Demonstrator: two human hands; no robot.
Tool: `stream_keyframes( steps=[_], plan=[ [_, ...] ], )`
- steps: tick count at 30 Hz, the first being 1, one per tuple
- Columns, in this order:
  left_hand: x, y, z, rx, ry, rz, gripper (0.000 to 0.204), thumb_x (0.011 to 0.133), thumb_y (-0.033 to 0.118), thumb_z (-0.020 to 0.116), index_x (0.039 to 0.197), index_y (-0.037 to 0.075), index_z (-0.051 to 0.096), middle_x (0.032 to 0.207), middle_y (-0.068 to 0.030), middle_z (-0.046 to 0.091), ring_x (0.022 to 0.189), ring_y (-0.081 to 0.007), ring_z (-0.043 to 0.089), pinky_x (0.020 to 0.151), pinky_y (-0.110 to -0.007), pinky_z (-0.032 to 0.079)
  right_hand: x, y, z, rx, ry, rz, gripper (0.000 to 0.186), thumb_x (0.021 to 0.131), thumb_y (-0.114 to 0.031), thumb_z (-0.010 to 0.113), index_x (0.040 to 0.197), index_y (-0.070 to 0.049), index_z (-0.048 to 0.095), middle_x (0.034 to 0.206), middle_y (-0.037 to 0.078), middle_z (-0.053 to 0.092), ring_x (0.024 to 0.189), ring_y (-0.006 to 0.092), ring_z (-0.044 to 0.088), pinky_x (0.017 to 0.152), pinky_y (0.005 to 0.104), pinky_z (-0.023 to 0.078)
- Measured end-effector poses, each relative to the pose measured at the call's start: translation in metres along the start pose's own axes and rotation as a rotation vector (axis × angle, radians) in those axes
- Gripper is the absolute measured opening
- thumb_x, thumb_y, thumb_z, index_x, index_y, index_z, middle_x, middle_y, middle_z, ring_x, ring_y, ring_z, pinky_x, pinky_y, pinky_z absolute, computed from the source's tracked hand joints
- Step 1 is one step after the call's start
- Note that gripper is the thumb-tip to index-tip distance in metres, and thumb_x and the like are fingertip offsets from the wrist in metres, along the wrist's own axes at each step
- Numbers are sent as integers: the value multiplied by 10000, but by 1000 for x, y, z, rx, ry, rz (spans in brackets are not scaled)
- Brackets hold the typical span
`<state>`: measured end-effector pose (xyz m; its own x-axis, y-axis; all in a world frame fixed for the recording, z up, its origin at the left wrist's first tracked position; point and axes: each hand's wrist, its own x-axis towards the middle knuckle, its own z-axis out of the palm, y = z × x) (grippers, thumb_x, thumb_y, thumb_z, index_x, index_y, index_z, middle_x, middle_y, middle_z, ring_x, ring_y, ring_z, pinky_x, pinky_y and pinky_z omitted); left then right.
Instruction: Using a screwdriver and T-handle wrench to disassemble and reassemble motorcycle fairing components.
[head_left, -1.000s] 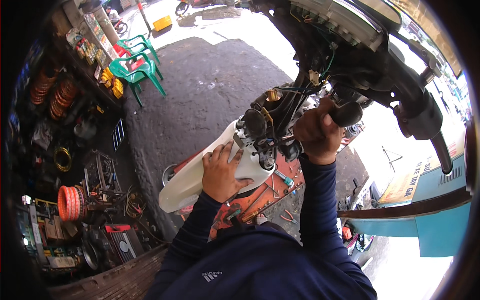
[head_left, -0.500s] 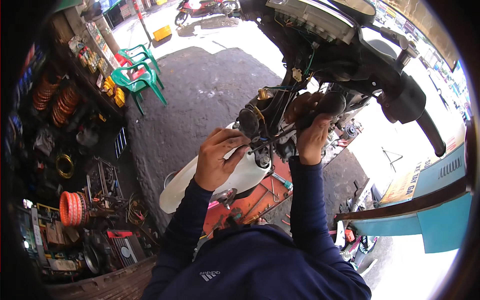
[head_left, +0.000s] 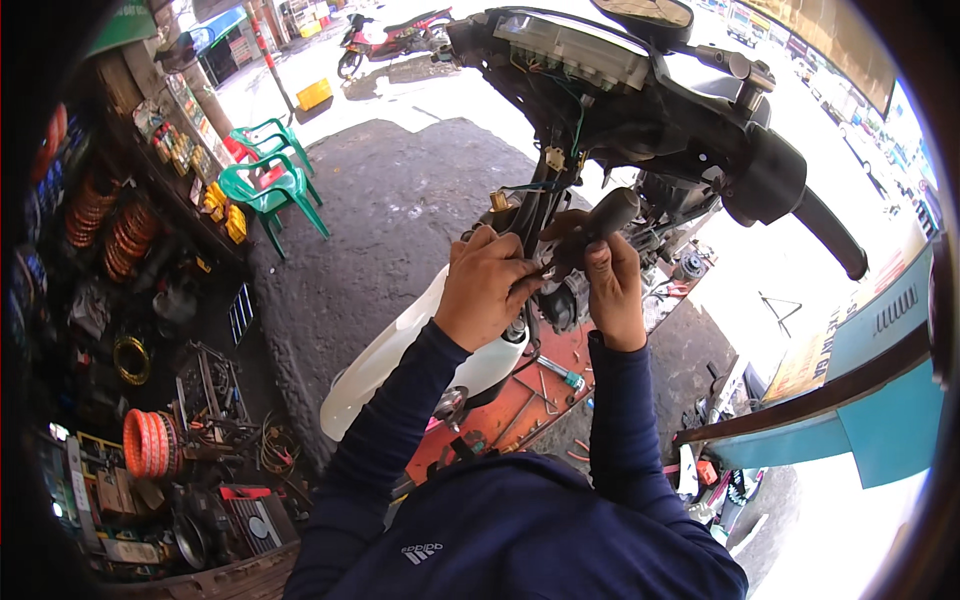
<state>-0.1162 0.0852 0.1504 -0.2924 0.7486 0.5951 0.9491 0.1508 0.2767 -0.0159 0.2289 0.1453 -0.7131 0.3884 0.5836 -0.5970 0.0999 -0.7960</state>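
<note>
My right hand grips what looks like a screwdriver by its thick dark handle, which slants up to the right. Its shaft runs down-left toward my left hand, whose fingers are pinched by the shaft's far end. Whatever lies between those fingertips is hidden. Both hands are in front of a partly stripped motorcycle, under its black handlebar cover. Bare wires and a pale connector hang above them. The white front fender is below and left of my left hand.
A red-orange surface under the bike carries a socket tool and thin rods. Green plastic chairs stand at the far left. Orange coils and metal parts crowd the left side. A teal panel rises on the right.
My left hand has moved right, close to my right hand. The screwdriver's shaft, plain before, is now mostly covered by my fingers. The whole view has shifted slightly.
</note>
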Motion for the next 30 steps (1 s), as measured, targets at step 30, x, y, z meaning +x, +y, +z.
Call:
stream_keyframes(
  steps=[30],
  plan=[
    [3,4,12,132,85,-58,144,634,157,740,720,74,662,790,4,546,868,-219,498,752,-365,349,-14,23,5,51,107,200,167,794,52,652,950,45,592,845,66,646,766,90,603,667,233,516]
  ],
)
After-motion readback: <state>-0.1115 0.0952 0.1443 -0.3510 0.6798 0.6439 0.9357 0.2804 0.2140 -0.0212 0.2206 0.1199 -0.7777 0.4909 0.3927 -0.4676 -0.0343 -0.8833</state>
